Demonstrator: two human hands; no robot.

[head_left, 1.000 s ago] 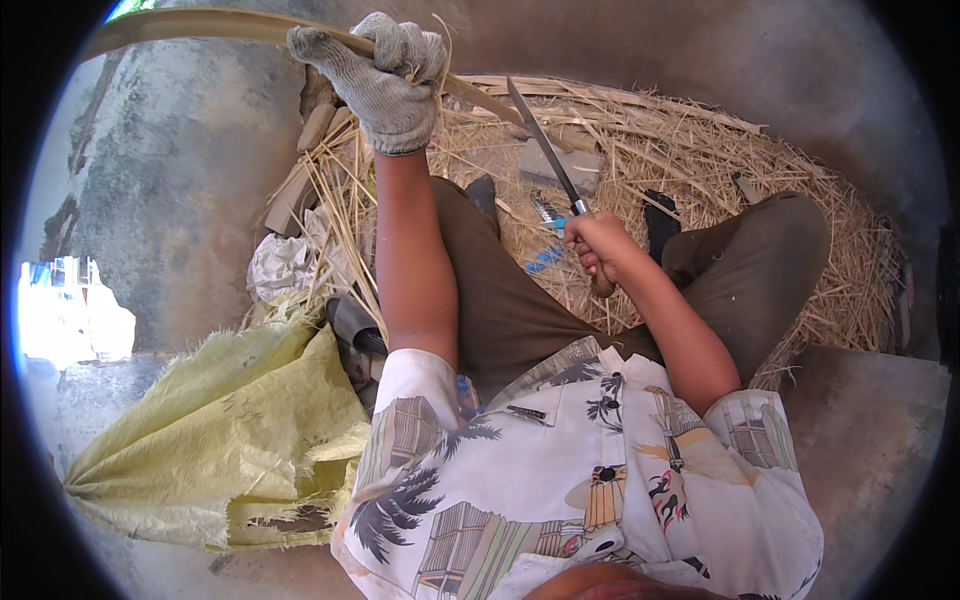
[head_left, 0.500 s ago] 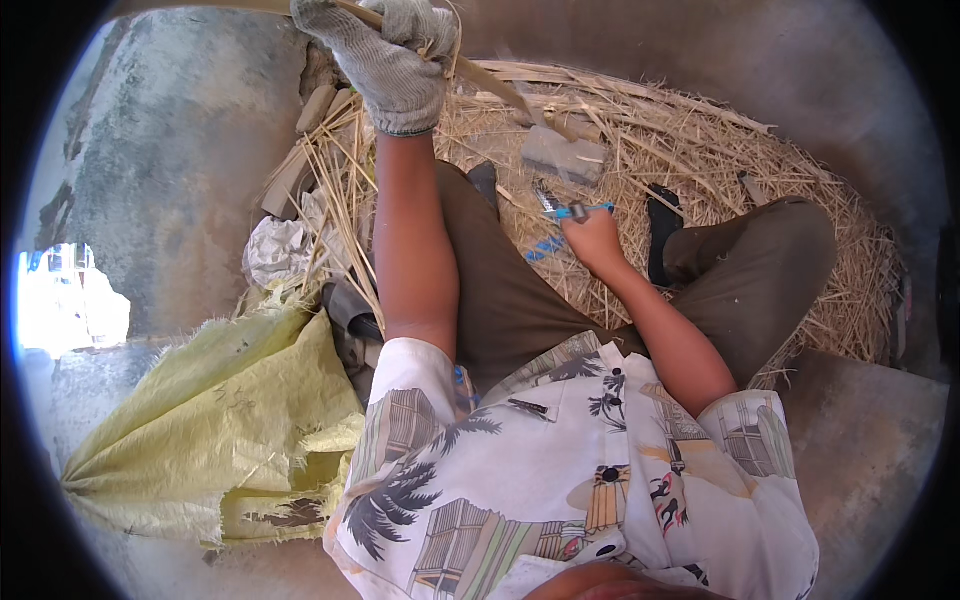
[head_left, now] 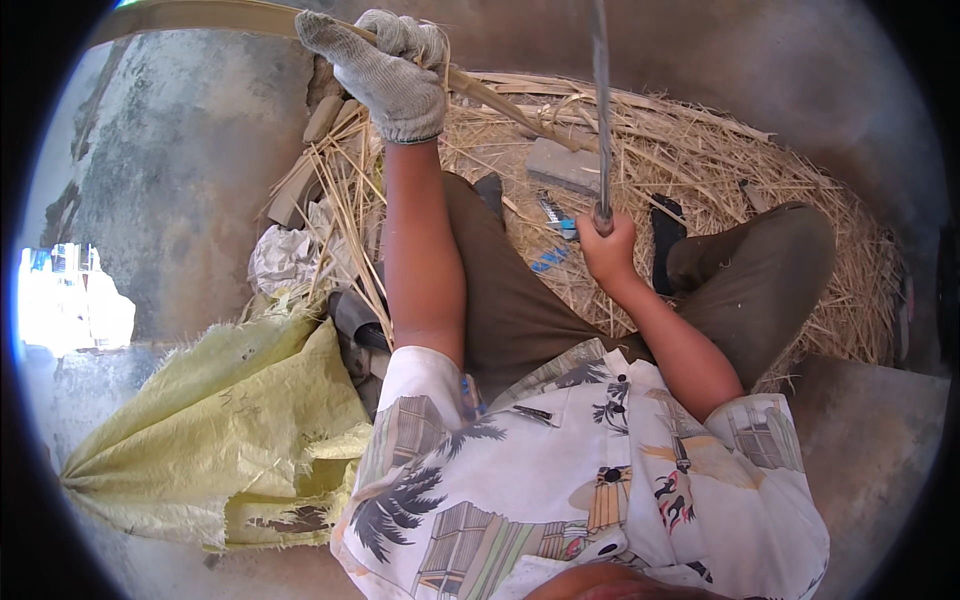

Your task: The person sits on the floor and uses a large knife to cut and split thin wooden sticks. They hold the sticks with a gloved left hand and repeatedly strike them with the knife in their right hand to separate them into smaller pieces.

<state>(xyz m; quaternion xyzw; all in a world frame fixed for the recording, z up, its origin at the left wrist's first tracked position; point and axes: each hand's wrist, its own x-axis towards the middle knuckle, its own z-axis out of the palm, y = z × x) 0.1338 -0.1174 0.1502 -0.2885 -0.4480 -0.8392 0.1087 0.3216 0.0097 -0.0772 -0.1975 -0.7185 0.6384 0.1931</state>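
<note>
My left hand (head_left: 385, 75), in a grey knitted glove, is raised at the upper left and closed around a long, flat bamboo strip (head_left: 210, 14). One end of the strip runs off to the left; the other slopes down to the right over the shavings. My bare right hand (head_left: 610, 247) grips the handle of a long knife (head_left: 602, 110). Its narrow blade points up past the top edge, seen nearly edge-on, to the right of the strip and apart from it. Just left of that hand lies a blue-and-metal tool (head_left: 556, 214), partly hidden.
A heap of bamboo shavings (head_left: 790, 210) covers the floor around my crossed legs. Ahead lie a grey block (head_left: 562, 166) and a blue piece (head_left: 549, 259). At the left are crumpled whitish paper (head_left: 282, 257), wood pieces (head_left: 296, 195) and a torn yellow woven sack (head_left: 210, 430).
The knife, a faint blur before, now stands upright in my right hand, which has shifted slightly right and down. My left hand keeps its hold on the strip, almost unmoved.
</note>
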